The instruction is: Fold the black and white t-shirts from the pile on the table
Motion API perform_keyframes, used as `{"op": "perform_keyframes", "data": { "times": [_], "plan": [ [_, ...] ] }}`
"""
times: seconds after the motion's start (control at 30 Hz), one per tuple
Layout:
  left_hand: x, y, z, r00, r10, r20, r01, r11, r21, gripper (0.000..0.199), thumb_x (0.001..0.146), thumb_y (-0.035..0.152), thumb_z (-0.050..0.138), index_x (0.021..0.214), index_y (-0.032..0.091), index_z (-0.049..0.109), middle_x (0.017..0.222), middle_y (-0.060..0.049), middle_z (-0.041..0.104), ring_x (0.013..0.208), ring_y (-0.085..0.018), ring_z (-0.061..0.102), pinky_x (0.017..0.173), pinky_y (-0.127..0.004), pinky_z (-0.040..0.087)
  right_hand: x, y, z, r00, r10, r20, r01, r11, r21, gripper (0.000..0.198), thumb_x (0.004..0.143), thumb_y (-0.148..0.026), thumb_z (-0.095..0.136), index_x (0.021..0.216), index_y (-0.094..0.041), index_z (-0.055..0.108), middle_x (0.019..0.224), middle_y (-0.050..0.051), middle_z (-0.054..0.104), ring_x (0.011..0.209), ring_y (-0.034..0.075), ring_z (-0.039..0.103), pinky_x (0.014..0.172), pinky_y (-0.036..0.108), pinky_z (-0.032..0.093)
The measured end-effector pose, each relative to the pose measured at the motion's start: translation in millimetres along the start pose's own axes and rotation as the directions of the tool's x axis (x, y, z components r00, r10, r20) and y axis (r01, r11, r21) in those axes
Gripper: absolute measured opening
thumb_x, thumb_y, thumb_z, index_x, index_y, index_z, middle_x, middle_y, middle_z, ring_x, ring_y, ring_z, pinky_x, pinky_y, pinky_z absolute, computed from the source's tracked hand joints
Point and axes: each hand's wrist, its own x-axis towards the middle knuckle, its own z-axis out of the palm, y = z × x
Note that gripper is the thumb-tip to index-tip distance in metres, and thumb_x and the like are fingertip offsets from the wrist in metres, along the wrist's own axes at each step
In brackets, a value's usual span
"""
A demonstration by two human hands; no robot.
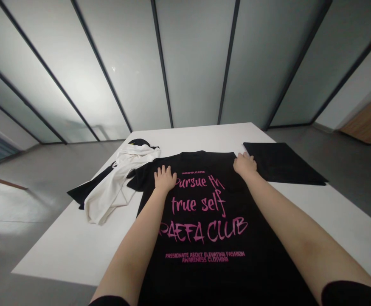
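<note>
A black T-shirt (201, 276) with pink lettering lies front up, its collar toward the far side. My left hand (165, 178) rests palm down on the upper left of the shirt, fingers spread, beside the left sleeve, which sticks outward. At the shirt's upper right edge is my right hand (245, 165), palm down with the fingers slightly bent and apart, touching the shoulder. No sleeve sticks out on that side, and dark cloth covers the end of the top pink line.
The shirt lies on a white table (61, 250). At left is a loose heap with a white garment (109, 191), a dark garment (93, 185) and a black cap (139, 141). To the right is a flat black folded cloth (284, 163). Frosted glass panels (192, 63) stand behind.
</note>
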Motion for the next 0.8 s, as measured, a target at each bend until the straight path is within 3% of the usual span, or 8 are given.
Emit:
{"op": "perform_keyframes", "data": {
  "times": [0.1, 0.17, 0.33, 0.47, 0.53, 0.67, 0.73, 0.8],
  "plan": [
    [0, 1, -1, 1.000, -0.006, 0.008, 0.006, 1.000, -0.003, 0.067, 0.107, 0.048, 0.040, 0.165, 0.016, 0.048, 0.173, -0.018, 0.041, 0.161, -0.041, 0.036, 0.130, -0.059, 0.030, -1, -14, 1, 0.980, -0.197, 0.018, 0.198, 0.980, -0.016, 0.053, 0.108, -0.035, 0.039, 0.149, -0.008, 0.058, 0.167, 0.027, 0.044, 0.157, 0.045, 0.034, 0.125, 0.060, 0.032],
    [0, 1, -1, 1.000, -0.009, 0.013, 0.009, 1.000, -0.006, 0.067, 0.107, 0.049, 0.040, 0.165, 0.017, 0.048, 0.174, -0.018, 0.041, 0.161, -0.040, 0.036, 0.130, -0.059, 0.030, -3, -23, 6, 0.964, -0.249, 0.094, 0.252, 0.968, -0.023, 0.060, 0.109, -0.042, 0.039, 0.154, -0.005, 0.053, 0.171, 0.028, 0.038, 0.160, 0.045, 0.031, 0.127, 0.059, 0.030],
    [0, 1, -2, 1.000, -0.004, 0.015, 0.004, 1.000, -0.002, 0.067, 0.107, 0.049, 0.039, 0.165, 0.016, 0.047, 0.174, -0.018, 0.040, 0.161, -0.040, 0.035, 0.130, -0.058, 0.029, 8, -26, 18, 0.969, -0.162, 0.187, 0.172, 0.984, -0.038, 0.077, 0.109, -0.053, 0.035, 0.166, 0.000, 0.036, 0.176, 0.029, 0.027, 0.163, 0.047, 0.023, 0.128, 0.062, 0.025],
    [-1, 1, -3, 1.000, -0.008, 0.021, 0.008, 1.000, -0.010, 0.066, 0.107, 0.049, 0.040, 0.165, 0.017, 0.047, 0.174, -0.017, 0.040, 0.161, -0.040, 0.035, 0.130, -0.058, 0.029, 24, -21, 21, 0.978, -0.112, 0.177, 0.120, 0.992, -0.038, 0.073, 0.109, -0.052, 0.038, 0.167, -0.008, 0.039, 0.177, 0.025, 0.028, 0.161, 0.047, 0.027, 0.128, 0.063, 0.025],
    [-1, 0, -3, 1.000, -0.011, 0.015, 0.011, 1.000, -0.014, 0.066, 0.107, 0.049, 0.041, 0.165, 0.018, 0.048, 0.174, -0.017, 0.041, 0.161, -0.040, 0.035, 0.131, -0.058, 0.029, 26, -21, 21, 0.983, -0.120, 0.138, 0.127, 0.991, -0.040, 0.070, 0.109, -0.050, 0.039, 0.167, -0.012, 0.040, 0.177, 0.024, 0.030, 0.160, 0.048, 0.028, 0.126, 0.066, 0.025],
    [0, -1, -3, 1.000, -0.011, 0.005, 0.011, 0.999, -0.033, 0.066, 0.107, 0.049, 0.042, 0.164, 0.017, 0.049, 0.174, -0.017, 0.041, 0.161, -0.040, 0.035, 0.131, -0.057, 0.028, 16, -26, 23, 0.983, -0.177, -0.058, 0.174, 0.984, -0.042, 0.060, 0.109, -0.040, 0.041, 0.158, -0.008, 0.051, 0.167, 0.028, 0.042, 0.154, 0.046, 0.037, 0.124, 0.063, 0.030],
    [0, -1, -3, 1.000, -0.013, 0.008, 0.014, 0.999, -0.048, 0.066, 0.107, 0.049, 0.043, 0.164, 0.017, 0.049, 0.174, -0.017, 0.041, 0.162, -0.040, 0.035, 0.132, -0.057, 0.028, 8, -31, 25, 0.985, -0.161, -0.062, 0.159, 0.987, -0.035, 0.055, 0.109, -0.037, 0.040, 0.148, -0.005, 0.060, 0.155, 0.031, 0.052, 0.146, 0.045, 0.047, 0.121, 0.058, 0.037],
    [0, -1, -4, 1.000, -0.016, 0.011, 0.016, 0.998, -0.062, 0.066, 0.106, 0.048, 0.044, 0.164, 0.016, 0.050, 0.173, -0.018, 0.041, 0.161, -0.041, 0.035, 0.131, -0.057, 0.028, 1, -36, 27, 0.991, -0.135, 0.008, 0.136, 0.990, -0.033, 0.055, 0.109, -0.038, 0.038, 0.142, -0.003, 0.064, 0.146, 0.032, 0.059, 0.139, 0.044, 0.053, 0.118, 0.054, 0.041]
  ]
}}
